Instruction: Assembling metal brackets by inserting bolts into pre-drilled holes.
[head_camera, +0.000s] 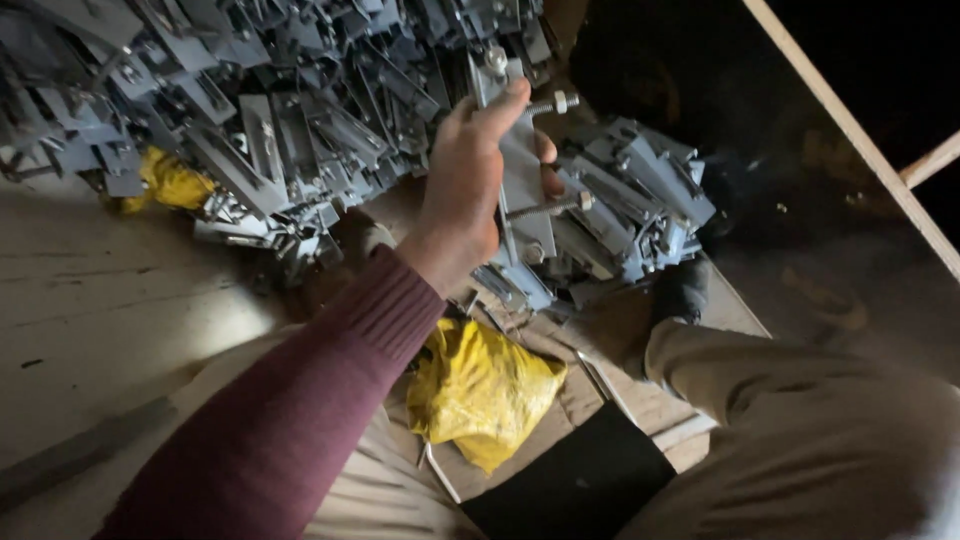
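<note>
A grey metal bracket (520, 170) with bolts is gripped by the left hand (465, 185), lifted from the pile of brackets (290, 110) at 11 o'clock; the right hand is not seen.

A dim workshop or small metal-parts store, with work done on the ground. A big heap of grey steel brackets (300, 110) with bolts and nuts is piled on the bare, dusty concrete floor (110, 300). Flattened cardboard (640, 400) lies at the floor's near edge, beside a crumpled yellow bag (480, 390). A bare wooden batten (850, 130) crosses the dark far right corner.
</note>
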